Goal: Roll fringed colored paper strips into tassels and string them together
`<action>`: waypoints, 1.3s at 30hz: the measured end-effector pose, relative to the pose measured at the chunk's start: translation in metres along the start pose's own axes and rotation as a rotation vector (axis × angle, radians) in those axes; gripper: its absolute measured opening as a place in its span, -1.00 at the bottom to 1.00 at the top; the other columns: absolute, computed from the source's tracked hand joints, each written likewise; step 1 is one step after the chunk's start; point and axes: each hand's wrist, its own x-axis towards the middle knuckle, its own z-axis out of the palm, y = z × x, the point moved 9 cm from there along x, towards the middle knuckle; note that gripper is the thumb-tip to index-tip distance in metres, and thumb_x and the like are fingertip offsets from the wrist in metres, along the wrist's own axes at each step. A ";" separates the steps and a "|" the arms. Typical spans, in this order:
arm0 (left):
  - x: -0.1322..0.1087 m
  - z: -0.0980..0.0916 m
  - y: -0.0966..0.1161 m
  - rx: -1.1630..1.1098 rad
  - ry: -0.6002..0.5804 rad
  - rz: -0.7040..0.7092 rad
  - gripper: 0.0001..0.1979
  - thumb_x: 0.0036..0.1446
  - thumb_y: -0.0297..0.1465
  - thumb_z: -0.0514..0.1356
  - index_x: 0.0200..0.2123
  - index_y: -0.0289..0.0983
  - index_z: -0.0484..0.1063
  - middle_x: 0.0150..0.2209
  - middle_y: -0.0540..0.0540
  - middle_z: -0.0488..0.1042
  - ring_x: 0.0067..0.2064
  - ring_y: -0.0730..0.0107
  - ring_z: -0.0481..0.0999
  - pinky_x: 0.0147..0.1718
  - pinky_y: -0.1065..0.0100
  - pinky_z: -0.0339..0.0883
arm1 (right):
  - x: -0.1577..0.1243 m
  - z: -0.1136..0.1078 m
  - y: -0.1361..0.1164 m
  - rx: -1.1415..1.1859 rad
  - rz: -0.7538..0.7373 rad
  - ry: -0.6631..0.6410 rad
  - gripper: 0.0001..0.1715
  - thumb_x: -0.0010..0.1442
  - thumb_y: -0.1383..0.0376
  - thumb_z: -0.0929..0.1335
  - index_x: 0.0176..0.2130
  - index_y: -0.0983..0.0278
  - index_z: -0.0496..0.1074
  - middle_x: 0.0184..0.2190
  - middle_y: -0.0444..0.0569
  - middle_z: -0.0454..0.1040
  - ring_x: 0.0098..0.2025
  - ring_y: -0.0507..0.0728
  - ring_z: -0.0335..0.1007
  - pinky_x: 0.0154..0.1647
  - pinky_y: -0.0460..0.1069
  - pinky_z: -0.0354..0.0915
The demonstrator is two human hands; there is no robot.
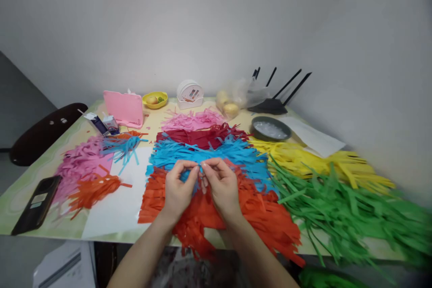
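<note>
My left hand [181,188] and my right hand [222,184] meet over the middle of the table, fingertips pinched together. A bit of blue paper [199,169] shows between the fingertips; most of it is hidden by my fingers. Beneath my hands lies orange-red fringed paper [263,216], with some strips hanging over the front edge. Just beyond it spreads blue fringed paper [205,152], then a dark red fringed layer [199,138] and pink fringe [194,120]. To the left, an orange tassel [96,190] and a blue tassel [124,145] lie near pink fringed paper [81,162].
Green fringe [340,202] and yellow fringe [303,159] cover the right side. A dark bowl [271,128], white paper [313,136] and a black dustpan-like thing [270,106] stand behind. A phone [38,202], pink tablet case [123,107], small cartons [110,124] and yellow dish [155,100] are left.
</note>
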 end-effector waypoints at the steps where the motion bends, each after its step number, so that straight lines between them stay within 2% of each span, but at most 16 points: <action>1: -0.003 -0.003 0.005 0.078 0.009 0.052 -0.88 0.19 -0.38 0.19 -0.38 -0.27 0.46 -0.41 -0.05 0.54 -0.31 0.34 0.50 -0.26 0.32 0.31 | -0.002 0.001 0.000 -0.016 -0.005 -0.010 -0.71 0.12 0.08 0.43 -0.37 0.23 0.38 -0.61 -0.24 0.34 -0.72 -0.07 0.18 -0.74 -0.13 0.17; 6: -0.019 -0.005 0.038 0.478 0.062 0.342 -0.87 0.23 -0.41 0.16 -0.37 -0.25 0.45 -0.42 -0.04 0.51 -0.29 0.30 0.42 -0.22 0.24 0.18 | -0.010 -0.001 -0.001 -0.131 -0.062 -0.020 -0.70 0.16 0.07 0.41 -0.39 0.21 0.34 -0.64 -0.24 0.28 -0.68 -0.01 0.21 -0.67 -0.08 0.19; 11: -0.027 0.009 0.048 0.629 -0.004 0.462 -0.82 0.25 -0.41 0.11 -0.39 -0.25 0.45 -0.46 -0.05 0.50 -0.33 0.29 0.40 -0.20 0.20 0.14 | -0.015 -0.009 0.000 -0.145 -0.089 0.019 -0.69 0.16 0.07 0.40 -0.41 0.20 0.30 -0.63 -0.25 0.27 -0.67 -0.01 0.22 -0.67 -0.08 0.19; 13: -0.023 0.009 0.041 0.536 -0.039 0.377 -0.84 0.23 -0.41 0.12 -0.39 -0.26 0.45 -0.44 -0.06 0.51 -0.32 0.30 0.42 -0.21 0.23 0.17 | -0.016 -0.010 -0.001 -0.125 -0.101 -0.005 -0.69 0.17 0.09 0.40 -0.42 0.20 0.28 -0.64 -0.26 0.26 -0.70 -0.02 0.21 -0.68 -0.09 0.17; 16: -0.014 0.005 0.017 0.243 -0.113 0.085 -0.88 0.17 -0.41 0.14 -0.40 -0.27 0.43 -0.42 -0.04 0.51 -0.34 0.36 0.45 -0.29 0.34 0.25 | -0.018 -0.010 -0.002 -0.177 -0.114 -0.077 -0.73 0.21 0.10 0.38 -0.39 0.21 0.31 -0.66 -0.27 0.27 -0.70 -0.02 0.23 -0.66 -0.09 0.18; 19: -0.012 0.007 -0.002 -0.028 -0.191 -0.163 -0.86 0.12 -0.36 0.17 -0.44 -0.29 0.39 -0.50 0.01 0.45 -0.43 0.43 0.42 -0.38 0.42 0.26 | -0.019 -0.010 -0.003 -0.283 -0.117 -0.136 -0.78 0.24 0.13 0.35 -0.32 0.23 0.36 -0.62 -0.23 0.34 -0.67 0.01 0.30 -0.62 -0.08 0.22; 22: -0.018 0.014 -0.011 -0.214 -0.248 -0.292 -0.83 0.09 -0.32 0.18 -0.46 -0.29 0.36 -0.59 0.06 0.35 -0.51 0.48 0.37 -0.43 0.44 0.24 | -0.022 -0.008 -0.005 -0.357 -0.136 -0.186 -0.81 0.27 0.16 0.33 -0.29 0.23 0.37 -0.53 -0.18 0.40 -0.64 0.00 0.33 -0.61 -0.08 0.25; 25: -0.023 0.011 -0.009 -0.155 -0.181 -0.244 -0.85 0.12 -0.34 0.17 -0.44 -0.29 0.37 -0.54 0.03 0.39 -0.46 0.46 0.40 -0.41 0.43 0.25 | -0.024 -0.004 -0.007 -0.409 -0.153 -0.203 -0.82 0.29 0.17 0.30 -0.29 0.22 0.35 -0.55 -0.19 0.39 -0.66 -0.01 0.31 -0.61 -0.08 0.23; 28: -0.028 0.003 0.000 0.062 -0.061 -0.107 -0.87 0.17 -0.37 0.16 -0.41 -0.28 0.41 -0.43 -0.03 0.48 -0.35 0.39 0.46 -0.33 0.40 0.28 | -0.026 -0.005 -0.005 -0.399 -0.119 -0.146 -0.80 0.28 0.15 0.30 -0.30 0.22 0.33 -0.62 -0.23 0.33 -0.69 -0.01 0.26 -0.65 -0.10 0.18; 30: -0.030 0.000 0.002 0.103 -0.020 -0.067 -0.88 0.19 -0.37 0.16 -0.37 -0.27 0.42 -0.39 -0.05 0.50 -0.31 0.37 0.48 -0.29 0.39 0.29 | -0.025 -0.006 -0.001 -0.343 -0.067 -0.118 -0.78 0.25 0.12 0.32 -0.29 0.22 0.32 -0.61 -0.24 0.33 -0.71 -0.02 0.22 -0.69 -0.10 0.15; 35: -0.029 0.002 -0.011 -0.175 -0.054 -0.131 -0.90 0.17 -0.39 0.19 -0.38 -0.27 0.36 -0.43 0.00 0.48 -0.35 0.42 0.52 -0.34 0.44 0.34 | -0.022 -0.004 0.008 -0.214 0.031 -0.127 -0.68 0.16 0.05 0.38 -0.29 0.25 0.35 -0.55 -0.20 0.37 -0.71 -0.07 0.10 -0.74 -0.13 0.03; 39: -0.029 0.007 -0.020 -0.358 -0.108 -0.222 -0.86 0.13 -0.35 0.23 -0.38 -0.29 0.34 -0.48 0.01 0.47 -0.40 0.43 0.52 -0.35 0.43 0.35 | -0.019 0.000 0.008 -0.180 0.064 -0.182 -0.67 0.13 0.05 0.40 -0.36 0.25 0.35 -0.54 -0.18 0.37 -0.60 -0.04 0.21 -0.66 -0.14 0.10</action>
